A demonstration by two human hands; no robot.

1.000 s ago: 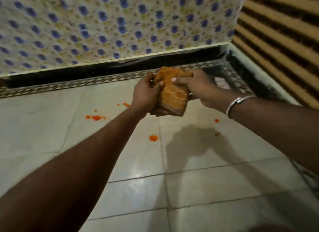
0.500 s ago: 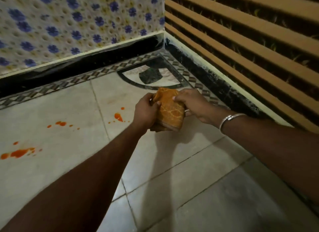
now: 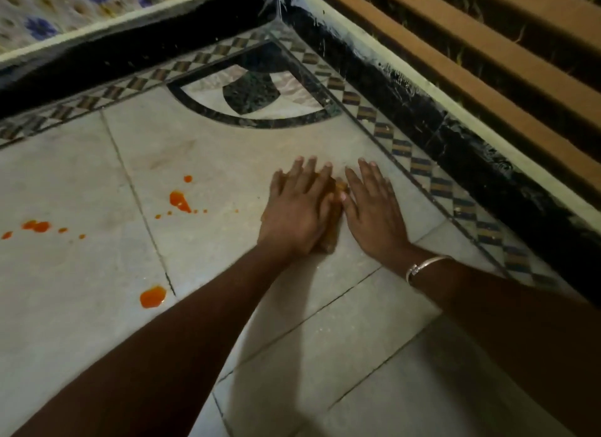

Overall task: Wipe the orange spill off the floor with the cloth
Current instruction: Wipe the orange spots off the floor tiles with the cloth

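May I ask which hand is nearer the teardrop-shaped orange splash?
Left. The left hand presses the cloth just right of the splash; the right hand lies farther right.

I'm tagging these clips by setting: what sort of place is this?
Probably the corner of a room in a home: pale tiled floor with a checkered border and a curved inlay, a flower-patterned wall, wooden slats on the right.

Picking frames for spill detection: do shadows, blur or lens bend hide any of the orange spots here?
Head view: dim, warm light; a soft shadow lies on the floor near the bottom edge, clear of the orange spill; edges slightly soft; wide-angle bend slightly curves the skirting; the left hand covers most of the cloth.
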